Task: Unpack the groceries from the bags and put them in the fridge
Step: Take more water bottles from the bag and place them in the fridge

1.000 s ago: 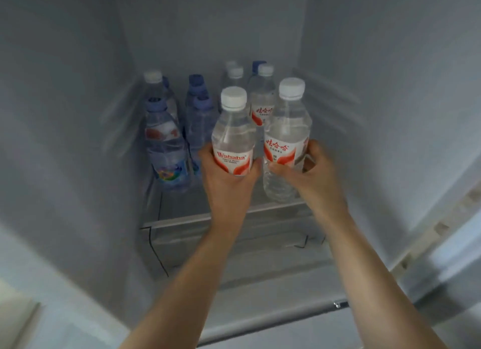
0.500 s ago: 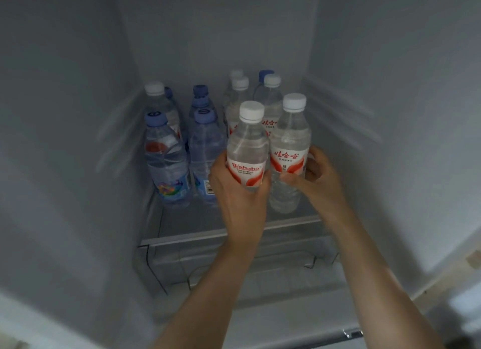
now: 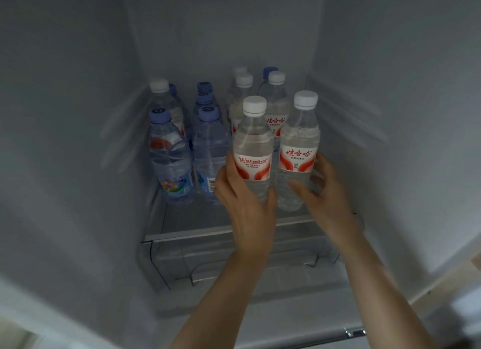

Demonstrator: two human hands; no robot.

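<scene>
The fridge shelf (image 3: 197, 218) already holds a good stock of water, so the unpacking looks well along — though no bags are in view, so what is left cannot be told.

At the left stands one white-capped bottle (image 3: 159, 88) among the blue-capped bottles (image 3: 170, 153): four blue caps show on this side, one half hidden. Further right, three white-capped bottles (image 3: 274, 101) and one more blue cap stand at the back.

In front, the left hand (image 3: 244, 205) grips the Wahaha bottle (image 3: 252, 150), fingers curled round its lower half. Just beside it, the right hand (image 3: 325, 192) curls round the second red-label bottle (image 3: 299, 150) — loosely or firmly, I cannot tell. Both bottles stand upright near the shelf's front edge. That makes six white caps and five blue, eleven bottles visible.
</scene>
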